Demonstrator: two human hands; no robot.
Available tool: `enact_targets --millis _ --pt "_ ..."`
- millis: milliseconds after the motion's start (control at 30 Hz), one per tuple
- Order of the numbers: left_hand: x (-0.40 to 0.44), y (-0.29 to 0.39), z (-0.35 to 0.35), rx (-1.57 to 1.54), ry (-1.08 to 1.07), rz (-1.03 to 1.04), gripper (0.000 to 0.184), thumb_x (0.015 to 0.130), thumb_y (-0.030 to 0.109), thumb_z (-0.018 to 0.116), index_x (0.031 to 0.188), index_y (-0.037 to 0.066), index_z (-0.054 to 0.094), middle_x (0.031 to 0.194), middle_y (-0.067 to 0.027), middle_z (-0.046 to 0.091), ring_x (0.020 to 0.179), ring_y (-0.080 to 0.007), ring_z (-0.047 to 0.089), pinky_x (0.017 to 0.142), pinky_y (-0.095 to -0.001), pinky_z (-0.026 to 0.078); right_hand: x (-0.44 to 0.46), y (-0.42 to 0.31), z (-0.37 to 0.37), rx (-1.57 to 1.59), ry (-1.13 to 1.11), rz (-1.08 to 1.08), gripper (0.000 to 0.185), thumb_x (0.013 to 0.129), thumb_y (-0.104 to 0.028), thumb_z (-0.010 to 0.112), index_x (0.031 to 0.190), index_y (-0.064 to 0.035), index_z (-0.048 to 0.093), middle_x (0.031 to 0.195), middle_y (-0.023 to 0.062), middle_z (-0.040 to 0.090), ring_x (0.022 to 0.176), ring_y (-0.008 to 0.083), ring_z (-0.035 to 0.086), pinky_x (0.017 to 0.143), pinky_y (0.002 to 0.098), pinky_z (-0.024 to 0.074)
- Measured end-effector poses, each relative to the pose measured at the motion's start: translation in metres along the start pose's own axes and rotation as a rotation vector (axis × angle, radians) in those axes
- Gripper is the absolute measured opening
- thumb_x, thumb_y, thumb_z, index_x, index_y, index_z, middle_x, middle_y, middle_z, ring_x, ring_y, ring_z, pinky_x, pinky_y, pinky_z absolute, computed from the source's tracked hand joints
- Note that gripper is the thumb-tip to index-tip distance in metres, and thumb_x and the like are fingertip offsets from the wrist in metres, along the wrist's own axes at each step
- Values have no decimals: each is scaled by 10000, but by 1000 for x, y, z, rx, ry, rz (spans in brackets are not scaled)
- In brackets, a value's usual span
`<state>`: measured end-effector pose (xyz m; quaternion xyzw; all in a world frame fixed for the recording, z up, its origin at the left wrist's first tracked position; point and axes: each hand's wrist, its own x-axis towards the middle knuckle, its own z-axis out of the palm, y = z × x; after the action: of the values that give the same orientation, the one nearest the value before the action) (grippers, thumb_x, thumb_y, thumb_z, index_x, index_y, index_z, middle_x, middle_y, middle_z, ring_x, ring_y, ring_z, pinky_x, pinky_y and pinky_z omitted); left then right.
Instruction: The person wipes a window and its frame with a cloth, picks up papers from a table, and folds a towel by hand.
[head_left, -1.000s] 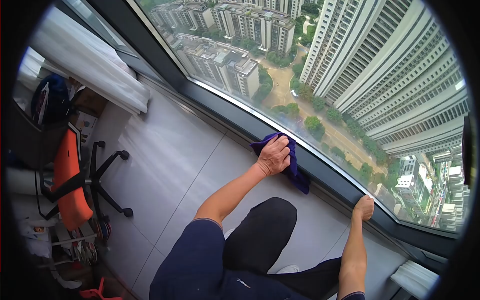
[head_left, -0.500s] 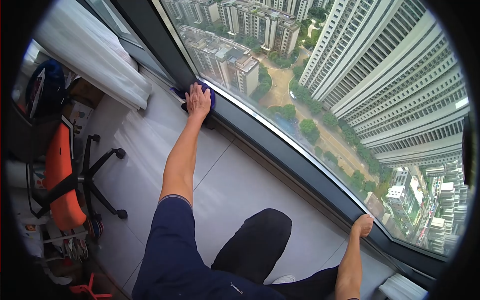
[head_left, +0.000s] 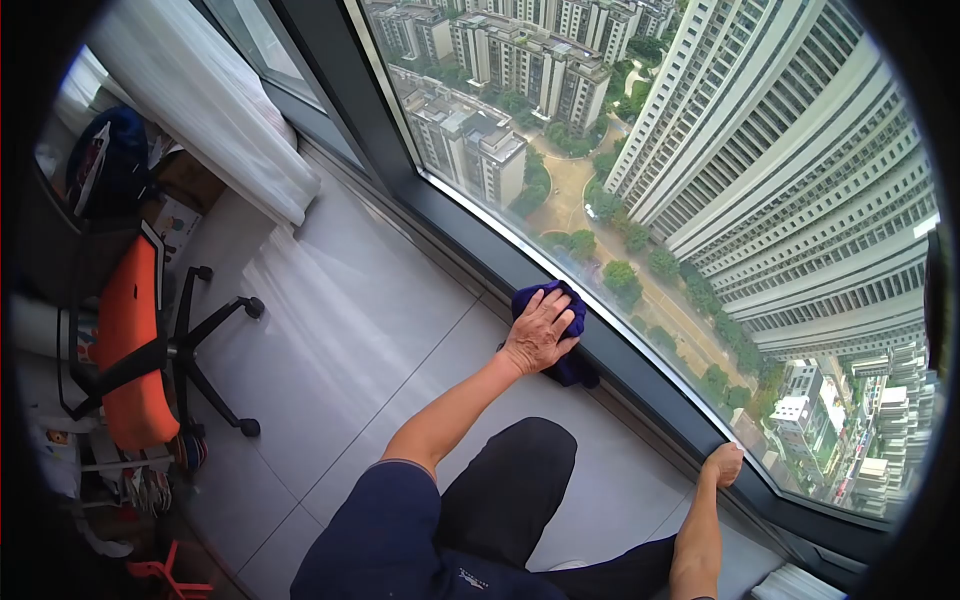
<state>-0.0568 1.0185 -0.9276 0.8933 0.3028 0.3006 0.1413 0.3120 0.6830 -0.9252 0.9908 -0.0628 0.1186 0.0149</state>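
Observation:
A dark purple cloth (head_left: pixel 573 372) lies bunched over the dark lower rail of a large window frame (head_left: pixel 480 233). My left hand (head_left: pixel 540 332) presses on it from above, fingers bent over the fabric, and a loose end of the cloth hangs down the inner side of the rail. Farther right along the same rail, my right hand (head_left: pixel 724 465) is closed over the frame's edge beside the glass; its fingertips are partly hidden.
An orange office chair (head_left: pixel 138 350) on a black base stands at the left. White curtain (head_left: pixel 220 120) hangs by the window at upper left. My bent knee (head_left: pixel 530 450) is close to the rail, above grey floor tiles (head_left: pixel 400 300). Tall buildings show through the glass.
My left hand has slid the purple cloth along the rail, from the frame's corner toward the right and nearer to me. My right hand has stayed on the frame.

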Motion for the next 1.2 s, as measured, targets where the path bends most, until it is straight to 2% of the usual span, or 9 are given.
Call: enact_targets --millis 267,367,467,600,833,900,1000,1100,1200 --pt "37 -133 -53 377 242 -499 316 869 279 611 1063 33 570 1183 -142 584 1136 -328 525 982 -465 396 -1 4 -4 53 -18 -49 315 872 -287 454 857 -59 670 847 162 708 775 376 686 667 491 540" --pt "67 -159 -83 60 300 -1007 323 907 286 597 1019 -18 598 1024 -201 632 974 -367 592 889 -469 452 -1 5 -7 101 -43 -84 309 876 -274 453 850 -53 667 840 161 706 768 375 684 658 489 538" --pt "74 -206 -130 -498 781 -1129 404 950 320 574 955 -83 609 934 -199 651 837 -313 624 795 -431 483 0 6 -8 106 -96 -91 319 903 -297 462 870 -56 667 876 150 711 794 359 689 683 471 544" --pt "136 -178 -289 -960 1064 -846 367 989 289 548 1094 -59 597 1037 -101 619 966 -183 567 865 -338 465 2 6 -1 112 -112 -93 315 920 -314 476 872 -65 663 880 141 711 791 343 691 685 455 548" --pt "301 -12 -572 -1061 1155 6 310 1004 241 518 1166 -20 554 1076 -120 638 944 -255 643 834 -366 531 2 7 7 100 -91 -111 274 913 -318 537 869 -73 650 855 120 704 796 316 688 678 445 543" --pt "350 -9 -616 -703 1152 181 352 968 238 571 1178 -42 527 1177 -176 584 1044 -301 596 926 -395 473 1 8 9 109 -83 -120 274 914 -313 540 876 -64 647 853 122 702 794 323 684 674 445 539" --pt "385 -8 -627 703 1102 234 423 905 223 610 1220 -42 515 1288 -245 482 1212 -379 476 1029 -449 389 4 12 16 118 -68 -130 285 921 -313 532 882 -53 642 863 130 699 806 334 676 678 448 534" --pt "375 -34 -625 1330 712 -18 485 910 249 588 1294 -29 484 1335 -219 472 1292 -357 418 1121 -463 293 3 14 14 129 -147 -115 294 928 -316 519 889 -51 640 882 136 694 830 343 668 697 455 529" --pt "376 -50 -619 1474 763 -9 459 885 257 528 1243 -17 609 1411 -160 470 1365 -296 362 1188 -489 129 6 13 16 132 -89 -132 296 929 -321 501 894 -61 637 899 134 694 846 345 664 712 467 524"
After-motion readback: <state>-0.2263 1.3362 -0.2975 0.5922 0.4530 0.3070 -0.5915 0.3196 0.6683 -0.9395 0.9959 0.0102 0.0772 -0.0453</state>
